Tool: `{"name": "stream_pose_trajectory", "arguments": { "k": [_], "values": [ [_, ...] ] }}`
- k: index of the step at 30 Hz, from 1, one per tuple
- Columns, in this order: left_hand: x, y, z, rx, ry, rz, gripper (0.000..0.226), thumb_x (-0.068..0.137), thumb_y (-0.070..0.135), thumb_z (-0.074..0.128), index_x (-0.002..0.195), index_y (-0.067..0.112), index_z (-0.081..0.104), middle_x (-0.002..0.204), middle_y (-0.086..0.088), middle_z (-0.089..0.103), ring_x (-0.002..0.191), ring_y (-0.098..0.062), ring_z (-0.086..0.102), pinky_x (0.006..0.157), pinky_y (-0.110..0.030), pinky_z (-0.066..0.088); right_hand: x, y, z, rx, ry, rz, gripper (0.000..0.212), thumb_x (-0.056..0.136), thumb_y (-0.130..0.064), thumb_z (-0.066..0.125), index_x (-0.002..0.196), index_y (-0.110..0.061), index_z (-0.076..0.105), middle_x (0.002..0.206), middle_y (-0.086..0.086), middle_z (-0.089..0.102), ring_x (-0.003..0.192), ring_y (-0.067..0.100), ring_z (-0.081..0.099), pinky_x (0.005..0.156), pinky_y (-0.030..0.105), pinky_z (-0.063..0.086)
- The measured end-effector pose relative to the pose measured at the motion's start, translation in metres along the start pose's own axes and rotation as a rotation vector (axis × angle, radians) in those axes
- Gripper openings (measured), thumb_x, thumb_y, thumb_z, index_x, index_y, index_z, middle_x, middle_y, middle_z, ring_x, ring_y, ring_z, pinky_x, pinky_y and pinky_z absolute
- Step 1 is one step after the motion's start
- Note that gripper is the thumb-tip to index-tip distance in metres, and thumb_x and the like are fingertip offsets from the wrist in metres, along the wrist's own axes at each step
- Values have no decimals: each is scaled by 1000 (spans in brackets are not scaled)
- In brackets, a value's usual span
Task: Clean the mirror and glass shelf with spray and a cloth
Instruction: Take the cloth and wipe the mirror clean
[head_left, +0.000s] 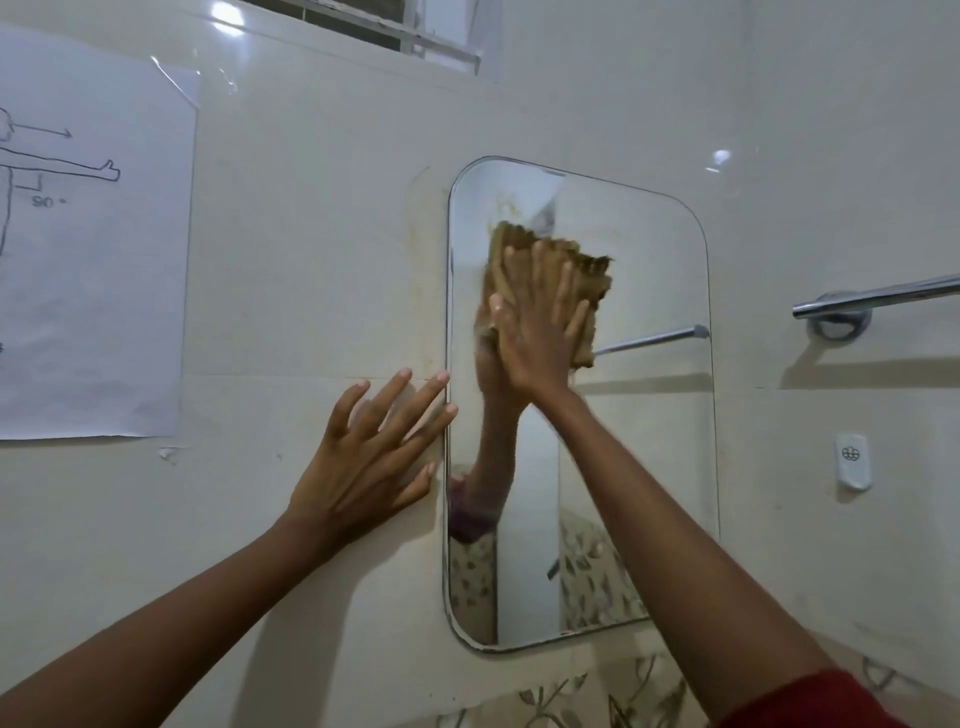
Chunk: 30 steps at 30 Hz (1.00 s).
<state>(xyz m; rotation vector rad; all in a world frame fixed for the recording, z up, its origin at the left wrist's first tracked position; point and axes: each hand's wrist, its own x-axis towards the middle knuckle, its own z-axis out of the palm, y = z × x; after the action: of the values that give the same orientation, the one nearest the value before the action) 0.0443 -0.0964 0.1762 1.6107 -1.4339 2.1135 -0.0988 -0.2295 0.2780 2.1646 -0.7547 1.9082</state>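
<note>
A glossy cream tiled wall (311, 260) filled my view, smooth and shiny with light glints. A large white paper sheet (93, 260) with a pencil figure drawing was taped flat at the far left, well apart from everything else. Right of centre hung the mirror (649, 467), a tall frameless rectangle of glass with rounded corners and a thin dark edge. Yellowish staining ran down the tile just beside its left edge. The lower half of the glass lay uncovered. A round chrome towel rail (878, 296) stuck out from the wall to the mirror's right, apart from it.

My left hand (374, 457) lay flat on the tile, fingers straight and spread, holding nothing, fingertips at the mirror's left edge. My right hand (540, 332) pressed flat on the upper glass, fingers straight over a tan, ribbed, frayed cloth (592, 275) caught between palm and mirror. A small white plastic fitting (852, 460) sat on the wall below the rail.
</note>
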Motion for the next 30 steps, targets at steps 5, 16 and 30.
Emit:
{"name": "stream_pose_trajectory", "arguments": {
  "k": [5, 16, 30],
  "values": [
    [-1, -1, 0, -39, 53, -23, 54, 91, 48, 31, 135, 18, 42, 155, -14, 21, 139, -34, 25, 110, -51, 19, -84, -2, 17, -45, -124, -270, 56, 95, -47, 16, 148, -34, 0, 159, -3, -10, 146, 16, -16, 112, 60, -13],
    [-1, 1, 0, 84, -5, 36, 61, 92, 50, 23, 147, 23, 26, 155, -3, 27, 140, -29, 28, 108, -47, 21, -122, 81, 3, -8, 140, 373, 54, 96, -39, 27, 143, -28, 5, 156, -1, 7, 146, 21, 14, 116, 51, 12],
    [1, 1, -4, 33, -21, 29, 60, 90, 52, 31, 142, 23, 38, 152, -4, 34, 137, -28, 35, 105, -45, 24, 110, 114, -54, 189, 119, 502, 56, 97, -42, 21, 149, -27, 3, 160, -1, -4, 146, 27, -13, 117, 52, -11]
  ]
}}
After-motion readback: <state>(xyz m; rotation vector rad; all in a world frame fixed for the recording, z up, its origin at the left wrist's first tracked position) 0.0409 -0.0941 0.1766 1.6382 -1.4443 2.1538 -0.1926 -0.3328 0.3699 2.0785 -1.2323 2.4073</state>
